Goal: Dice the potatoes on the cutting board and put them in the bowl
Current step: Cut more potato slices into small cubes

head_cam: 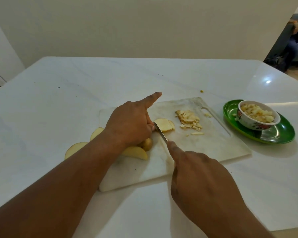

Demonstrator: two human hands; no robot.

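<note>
Potatoes lie across the white cutting board (205,143), the landmark for all here: it rests on a pale glossy bench (76,93) before a plain wall. Right of the board a green plate (282,136) carries the bowl (248,121), already heaped with dice, likely kept close for short transfers. On the board's left part the left hand (129,122) pins sliced potato (164,124), forefinger lifted clear of the blade. The right hand (201,179) grips a knife (160,132), forefinger along its spine, presumably for control. Cut dice (190,121) sit mid-board; uncut wedges (136,152) wait at its left edge
</note>
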